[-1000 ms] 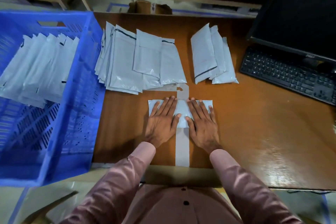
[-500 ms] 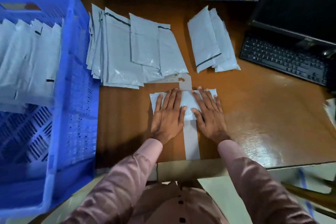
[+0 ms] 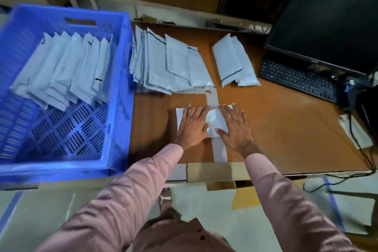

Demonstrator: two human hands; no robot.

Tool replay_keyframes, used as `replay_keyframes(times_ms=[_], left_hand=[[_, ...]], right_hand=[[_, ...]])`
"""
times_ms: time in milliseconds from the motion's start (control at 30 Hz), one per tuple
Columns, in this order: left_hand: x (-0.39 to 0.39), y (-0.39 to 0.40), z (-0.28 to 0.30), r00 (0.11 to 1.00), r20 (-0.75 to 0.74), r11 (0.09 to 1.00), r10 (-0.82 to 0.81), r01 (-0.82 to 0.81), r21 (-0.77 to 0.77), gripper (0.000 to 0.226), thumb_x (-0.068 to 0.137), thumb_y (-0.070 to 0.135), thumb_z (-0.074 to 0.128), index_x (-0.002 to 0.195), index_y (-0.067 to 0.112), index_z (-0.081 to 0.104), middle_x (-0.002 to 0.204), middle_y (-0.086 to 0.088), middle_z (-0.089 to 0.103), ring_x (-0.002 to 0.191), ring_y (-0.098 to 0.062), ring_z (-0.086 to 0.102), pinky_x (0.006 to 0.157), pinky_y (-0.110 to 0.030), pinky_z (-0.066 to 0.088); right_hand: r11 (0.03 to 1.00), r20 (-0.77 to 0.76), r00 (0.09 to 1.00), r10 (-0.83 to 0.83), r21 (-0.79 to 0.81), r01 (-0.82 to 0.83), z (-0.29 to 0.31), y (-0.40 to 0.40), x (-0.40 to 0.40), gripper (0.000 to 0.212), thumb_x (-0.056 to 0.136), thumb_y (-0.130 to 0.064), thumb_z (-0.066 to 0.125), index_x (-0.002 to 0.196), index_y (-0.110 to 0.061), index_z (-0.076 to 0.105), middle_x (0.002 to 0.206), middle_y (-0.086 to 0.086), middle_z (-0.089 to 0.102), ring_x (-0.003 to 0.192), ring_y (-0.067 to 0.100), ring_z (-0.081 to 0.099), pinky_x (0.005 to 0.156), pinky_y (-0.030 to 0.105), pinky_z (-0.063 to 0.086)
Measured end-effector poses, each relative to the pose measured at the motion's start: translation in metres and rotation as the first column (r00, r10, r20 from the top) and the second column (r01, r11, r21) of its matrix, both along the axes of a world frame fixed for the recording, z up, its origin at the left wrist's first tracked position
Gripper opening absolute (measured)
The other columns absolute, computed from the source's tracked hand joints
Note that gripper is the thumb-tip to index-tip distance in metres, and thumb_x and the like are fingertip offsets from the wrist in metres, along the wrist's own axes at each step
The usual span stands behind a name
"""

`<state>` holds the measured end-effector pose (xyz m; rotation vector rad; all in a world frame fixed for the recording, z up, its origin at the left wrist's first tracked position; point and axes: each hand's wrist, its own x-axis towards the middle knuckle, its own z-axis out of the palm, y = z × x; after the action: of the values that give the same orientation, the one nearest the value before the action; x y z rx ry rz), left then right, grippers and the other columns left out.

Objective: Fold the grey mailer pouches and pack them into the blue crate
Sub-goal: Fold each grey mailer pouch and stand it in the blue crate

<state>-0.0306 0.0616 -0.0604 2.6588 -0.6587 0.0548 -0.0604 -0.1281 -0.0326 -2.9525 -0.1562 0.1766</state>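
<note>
A folded grey mailer pouch [image 3: 214,120] lies flat on the brown table, across a pale tape strip. My left hand [image 3: 192,124] presses its left half, palm down and fingers spread. My right hand [image 3: 235,127] presses its right half the same way. The blue crate [image 3: 114,161] stands at the left, with several folded pouches [image 3: 61,71] leaning in a row inside. A fanned stack of unfolded pouches [image 3: 163,65] lies behind my hands. A smaller pile of pouches [image 3: 233,61] lies further right.
A black keyboard [image 3: 298,77] and a dark monitor [image 3: 327,20] fill the right rear of the table [image 3: 286,129]. Cables [image 3: 356,145] and a paper sheet [image 3: 353,131] lie at the right edge. Cardboard flaps [image 3: 208,172] line the near edge.
The camera has pulled back and turned left, showing more of the crate. Both hands stay flat on the pouch, which now looks slightly bunched between them.
</note>
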Motion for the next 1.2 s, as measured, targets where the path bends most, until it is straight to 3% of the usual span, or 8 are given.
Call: replay_keyframes(times_ms=[133, 200, 300, 533, 733, 833, 1067, 1200], left_hand=[[-0.01, 0.02, 0.038, 0.989, -0.011, 0.985, -0.149, 0.15, 0.081, 0.056, 0.096, 0.026, 0.064, 0.149, 0.022, 0.048, 0.133, -0.004, 0.052, 0.132, -0.026, 0.043, 0.125, -0.043, 0.014], [-0.012, 0.031, 0.066, 0.977, 0.035, 0.972, -0.211, 0.205, 0.115, 0.049, 0.095, 0.024, 0.064, 0.143, 0.023, 0.054, 0.129, -0.004, 0.053, 0.129, -0.025, 0.043, 0.121, -0.039, 0.02], [-0.012, 0.05, 0.113, 0.953, 0.143, 0.96, -0.268, 0.251, 0.125, 0.033, 0.092, 0.017, 0.065, 0.125, 0.02, 0.064, 0.12, -0.004, 0.055, 0.119, -0.024, 0.047, 0.106, -0.035, 0.032], [0.006, 0.114, 0.217, 0.88, 0.41, 0.971, -0.238, 0.21, 0.113, 0.034, 0.072, 0.0, 0.069, 0.1, 0.018, 0.065, 0.096, 0.0, 0.064, 0.1, -0.023, 0.057, 0.11, -0.034, 0.033], [0.025, 0.176, 0.272, 0.843, 0.5, 0.98, -0.196, 0.175, 0.09, 0.031, 0.071, -0.008, 0.062, 0.094, 0.014, 0.064, 0.091, -0.003, 0.065, 0.092, -0.026, 0.057, 0.09, -0.033, 0.041], [0.04, 0.207, 0.28, 0.846, 0.509, 0.987, -0.158, 0.147, 0.062, 0.033, 0.071, -0.008, 0.057, 0.095, 0.012, 0.066, 0.093, -0.002, 0.067, 0.095, -0.026, 0.058, 0.087, -0.025, 0.033], [0.097, 0.294, 0.255, 0.865, 0.47, 0.982, -0.177, 0.184, 0.031, 0.034, 0.075, -0.011, 0.059, 0.097, 0.014, 0.065, 0.098, -0.001, 0.067, 0.099, -0.026, 0.06, 0.09, -0.037, 0.047], [0.129, 0.34, 0.231, 0.866, 0.441, 0.964, -0.235, 0.265, -0.006, 0.036, 0.074, -0.014, 0.06, 0.096, 0.015, 0.064, 0.098, 0.001, 0.066, 0.098, -0.021, 0.057, 0.089, -0.026, 0.042]], right_hand=[[0.999, 0.008, 0.999, 0.032, -0.004, -0.032, 0.042, 0.014, -0.02, 0.075, 0.095, -0.041, 0.068, 0.16, -0.029, 0.032, 0.163, 0.005, 0.035, 0.159, 0.027, 0.012, 0.128, 0.049, 0.013], [0.998, 0.013, 1.0, -0.004, 0.062, 0.003, 0.068, 0.023, -0.029, 0.055, 0.095, -0.041, 0.069, 0.145, -0.028, 0.051, 0.152, 0.002, 0.047, 0.144, 0.029, 0.042, 0.109, 0.041, 0.04], [0.992, 0.051, 0.999, -0.011, 0.124, 0.004, 0.105, 0.039, -0.034, 0.037, 0.094, -0.039, 0.069, 0.127, -0.025, 0.059, 0.133, 0.0, 0.061, 0.113, 0.027, 0.063, 0.08, 0.033, 0.044], [0.969, 0.288, 0.958, -0.001, 0.236, -0.07, 0.19, 0.108, -0.029, 0.037, 0.095, -0.043, 0.07, 0.127, -0.032, 0.057, 0.125, -0.003, 0.07, 0.102, 0.022, 0.067, 0.082, 0.039, 0.06], [0.946, 0.356, 0.934, 0.002, 0.303, -0.117, 0.236, 0.173, -0.014, 0.044, 0.098, -0.041, 0.066, 0.139, -0.029, 0.055, 0.135, -0.003, 0.064, 0.115, 0.021, 0.063, 0.086, 0.036, 0.056], [0.937, 0.372, 0.928, -0.009, 0.327, -0.121, 0.245, 0.21, 0.003, 0.039, 0.096, -0.037, 0.065, 0.133, -0.028, 0.057, 0.127, -0.002, 0.065, 0.108, 0.022, 0.064, 0.086, 0.043, 0.058], [0.898, 0.328, 0.94, -0.098, 0.435, -0.058, 0.225, 0.309, 0.043, 0.029, 0.096, -0.029, 0.064, 0.123, -0.021, 0.06, 0.115, 0.001, 0.066, 0.1, 0.026, 0.066, 0.078, 0.041, 0.056], [0.914, 0.297, 0.943, -0.152, 0.406, 0.019, 0.205, 0.361, 0.059, 0.031, 0.098, -0.029, 0.06, 0.126, -0.017, 0.058, 0.124, 0.005, 0.063, 0.107, 0.032, 0.064, 0.082, 0.043, 0.054]])
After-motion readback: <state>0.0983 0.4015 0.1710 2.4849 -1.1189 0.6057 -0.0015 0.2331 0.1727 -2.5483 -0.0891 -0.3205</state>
